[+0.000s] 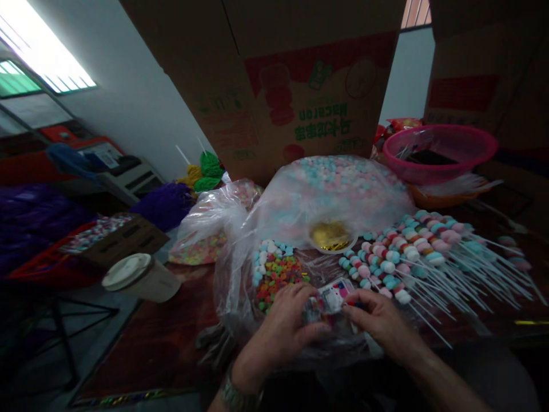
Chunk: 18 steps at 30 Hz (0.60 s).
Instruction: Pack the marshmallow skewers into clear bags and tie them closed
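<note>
– so, where is open room seen?

– at the table's (158,343) left front edge, below the paper cup (160,280); the right is crowded by candy skewers (450,237).

– what is hidden?

– the printed packet (335,294), lying between both hands, is partly covered by fingers.

– and the grip?

– the left hand (285,320) is half spread, laid against the packet; by the right hand's (380,317) closed fingertips its edge is seemingly pinched, in poor light.

the picture is dim, with glaring daylight from the window (40,43) at ten o'clock. shadow darkens the lower corners, sheen streaks the clear plastic bag (206,220), and blur softens the left edge.
</note>
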Each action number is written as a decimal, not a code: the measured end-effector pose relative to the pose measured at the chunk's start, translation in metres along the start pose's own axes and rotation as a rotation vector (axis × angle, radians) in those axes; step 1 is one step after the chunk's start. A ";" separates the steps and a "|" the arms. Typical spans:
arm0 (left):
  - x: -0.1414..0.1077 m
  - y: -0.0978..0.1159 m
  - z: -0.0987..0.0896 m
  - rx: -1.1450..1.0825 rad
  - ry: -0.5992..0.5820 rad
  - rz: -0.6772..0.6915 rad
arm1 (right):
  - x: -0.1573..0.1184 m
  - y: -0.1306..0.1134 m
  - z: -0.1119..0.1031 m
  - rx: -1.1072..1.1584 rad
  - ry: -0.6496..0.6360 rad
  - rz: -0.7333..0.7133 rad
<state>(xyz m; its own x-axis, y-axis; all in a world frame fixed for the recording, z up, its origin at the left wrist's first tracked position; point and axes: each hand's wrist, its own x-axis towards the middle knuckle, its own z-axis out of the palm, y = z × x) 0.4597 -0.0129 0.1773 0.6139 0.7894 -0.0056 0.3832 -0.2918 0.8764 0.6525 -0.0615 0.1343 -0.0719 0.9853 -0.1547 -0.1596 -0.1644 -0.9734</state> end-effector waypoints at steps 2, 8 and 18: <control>0.002 0.000 0.011 -0.011 0.058 -0.018 | -0.004 -0.004 0.002 -0.163 0.056 -0.096; 0.006 -0.018 0.043 -0.493 0.118 -0.197 | -0.015 -0.008 0.001 -0.611 0.104 -0.314; -0.002 -0.021 0.031 -0.077 0.377 0.158 | 0.015 -0.045 -0.048 -1.370 0.436 -0.365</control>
<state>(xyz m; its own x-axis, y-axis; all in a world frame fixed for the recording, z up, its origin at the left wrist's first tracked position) 0.4717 -0.0256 0.1439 0.3597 0.8850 0.2958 0.2430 -0.3949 0.8860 0.7060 -0.0367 0.1678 0.1010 0.9380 0.3315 0.9444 0.0145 -0.3286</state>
